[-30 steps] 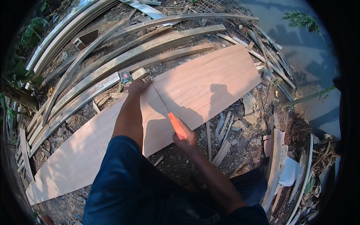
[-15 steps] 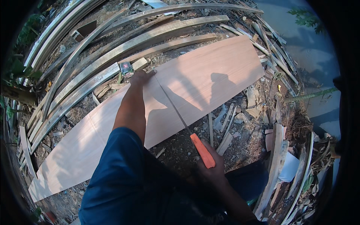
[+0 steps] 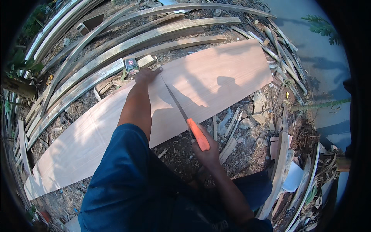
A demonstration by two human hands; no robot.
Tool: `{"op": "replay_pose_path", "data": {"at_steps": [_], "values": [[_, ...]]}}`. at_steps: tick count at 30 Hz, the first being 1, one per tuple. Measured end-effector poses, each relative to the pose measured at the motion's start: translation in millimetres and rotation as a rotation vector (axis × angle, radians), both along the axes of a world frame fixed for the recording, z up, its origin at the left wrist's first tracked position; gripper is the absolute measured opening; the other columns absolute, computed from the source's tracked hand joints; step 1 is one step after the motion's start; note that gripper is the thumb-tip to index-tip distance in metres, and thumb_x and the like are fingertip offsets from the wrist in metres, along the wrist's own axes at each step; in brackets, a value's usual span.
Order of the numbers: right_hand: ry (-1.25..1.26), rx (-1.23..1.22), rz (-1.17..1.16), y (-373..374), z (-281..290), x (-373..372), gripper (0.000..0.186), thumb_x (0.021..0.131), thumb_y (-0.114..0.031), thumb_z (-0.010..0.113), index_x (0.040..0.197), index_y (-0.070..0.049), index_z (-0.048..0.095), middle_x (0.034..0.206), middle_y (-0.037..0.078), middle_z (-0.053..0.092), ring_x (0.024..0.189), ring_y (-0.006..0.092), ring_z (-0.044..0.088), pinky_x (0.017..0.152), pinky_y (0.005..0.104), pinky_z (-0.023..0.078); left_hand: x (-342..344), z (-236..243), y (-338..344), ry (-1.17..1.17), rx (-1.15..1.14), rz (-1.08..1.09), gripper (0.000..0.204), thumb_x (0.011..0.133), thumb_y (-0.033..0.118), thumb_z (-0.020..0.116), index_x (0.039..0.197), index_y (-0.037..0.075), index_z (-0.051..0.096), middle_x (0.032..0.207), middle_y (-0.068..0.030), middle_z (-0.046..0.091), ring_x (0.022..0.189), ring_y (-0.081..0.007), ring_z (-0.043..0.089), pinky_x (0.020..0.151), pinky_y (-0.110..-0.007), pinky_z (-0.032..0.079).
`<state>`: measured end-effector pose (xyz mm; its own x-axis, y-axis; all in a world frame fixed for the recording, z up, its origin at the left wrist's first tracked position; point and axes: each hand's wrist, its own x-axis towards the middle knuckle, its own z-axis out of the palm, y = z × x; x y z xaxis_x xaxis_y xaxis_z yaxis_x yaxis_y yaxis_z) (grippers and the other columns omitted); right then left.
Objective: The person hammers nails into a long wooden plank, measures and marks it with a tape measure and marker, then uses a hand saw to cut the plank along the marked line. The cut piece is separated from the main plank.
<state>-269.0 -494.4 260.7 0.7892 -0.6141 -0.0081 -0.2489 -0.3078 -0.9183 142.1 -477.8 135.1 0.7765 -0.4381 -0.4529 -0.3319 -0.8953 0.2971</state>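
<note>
A long sheet of thin plywood (image 3: 127, 112) lies slantwise in front of me, with shadows across it. My left hand (image 3: 145, 75) grips its far edge, the thumb on the top face and the other fingers mostly hidden. In my right hand (image 3: 208, 151) is a handsaw (image 3: 198, 134), held by its orange handle just off the sheet's near edge. Its narrow blade slants across the board, the tip pointing toward my left thumb. A thin line runs between the tip and the far edge; whether it is a cut or a mark I cannot tell.
A tape measure (image 3: 131, 65) rests on the timber beyond my left hand. Long wooden beams (image 3: 166, 34) lie along the far side of the sheet. Wood scraps (image 3: 228, 149) and chips litter the ground on the near side, with more boards (image 3: 279, 174) at the right.
My right hand has pushed the saw forward and to the left, so its handle is nearer the sheet. My left hand keeps its place at the far edge. The view has shifted slightly.
</note>
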Motion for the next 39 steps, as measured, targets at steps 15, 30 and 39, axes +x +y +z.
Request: {"op": "replay_pose_path", "data": {"at_steps": [15, 30, 39], "values": [[0.077, 0.133, 0.031, -14.5, -11.5, 23.9, 0.056, 0.082, -0.006, 0.065, 0.136, -0.001, 0.053, 0.114, 0.021, 0.068, 0.104, 0.0231, 0.068, 0.088, 0.0326, 0.051, -3.2, 1.7, -0.1, 0.025, 0.006, 0.065, 0.100, 0.077, 0.087, 0.045, 0.127, 0.002, 0.061, 0.131, -0.0178, 0.061, 0.124, -0.0307, 0.057, 0.104, -0.043, 0.043], [-0.004, 0.081, 0.055, -15.2, -12.3, -2.4, 0.058, 0.083, -0.007, 0.068, 0.138, -0.001, 0.051, 0.128, 0.021, 0.062, 0.114, 0.0300, 0.065, 0.094, 0.0343, 0.051, -1.4, -2.6, 0.9, -0.019, -0.022, 0.049, 0.110, 0.076, 0.090, 0.039, 0.132, -0.003, 0.056, 0.135, -0.0236, 0.056, 0.131, -0.0356, 0.050, 0.110, -0.045, 0.036], [0.048, 0.079, 0.038, -0.9, 30.0, -36.2, 0.058, 0.080, -0.003, 0.068, 0.136, 0.001, 0.052, 0.120, 0.018, 0.065, 0.103, 0.0219, 0.065, 0.091, 0.0336, 0.051, -5.1, 4.5, 0.5, 0.023, -0.030, 0.061, 0.106, 0.078, 0.089, 0.039, 0.125, -0.003, 0.062, 0.131, -0.0239, 0.059, 0.126, -0.0358, 0.054, 0.106, -0.044, 0.041]]}}
